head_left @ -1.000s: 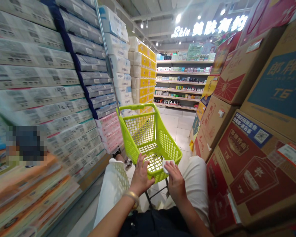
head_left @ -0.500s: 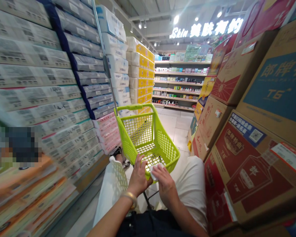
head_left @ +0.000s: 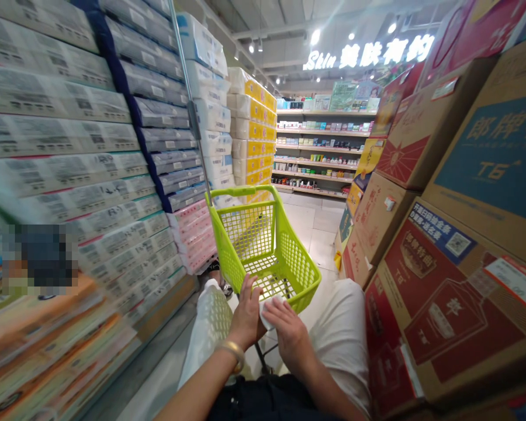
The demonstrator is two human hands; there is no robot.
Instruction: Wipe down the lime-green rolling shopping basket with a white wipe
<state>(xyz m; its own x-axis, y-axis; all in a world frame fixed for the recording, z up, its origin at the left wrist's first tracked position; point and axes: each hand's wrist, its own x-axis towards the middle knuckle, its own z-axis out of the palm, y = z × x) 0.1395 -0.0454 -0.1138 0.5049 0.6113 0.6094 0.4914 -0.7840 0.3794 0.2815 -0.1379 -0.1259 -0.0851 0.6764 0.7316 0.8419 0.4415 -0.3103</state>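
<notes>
In front of me stands a lime-green plastic shopping basket [head_left: 298, 270] with lattice walls, on a dark metal stand between my knees. My left hand [head_left: 246, 313], with a gold bangle at the wrist, grips the basket's near rim at its left part; the thumb is partly hidden. A crumpled white tissue [head_left: 267, 314] lies under the fingers of my right hand [head_left: 291, 330], which press it against the near rim beside my left hand. No goods show inside the basket.
Stacked tissue packs [head_left: 61, 117] rise on the left, with orange packs [head_left: 56, 351] lower down. Cardboard cartons [head_left: 460, 304] line the right side closely. A thin metal pole [head_left: 186, 76] stands behind the basket's left corner. Product shelves [head_left: 318, 149] stand beyond the tiled floor.
My right hand has slid the white tissue a little to the left along the near rim, closer to my left hand. My left hand stays at the rim.
</notes>
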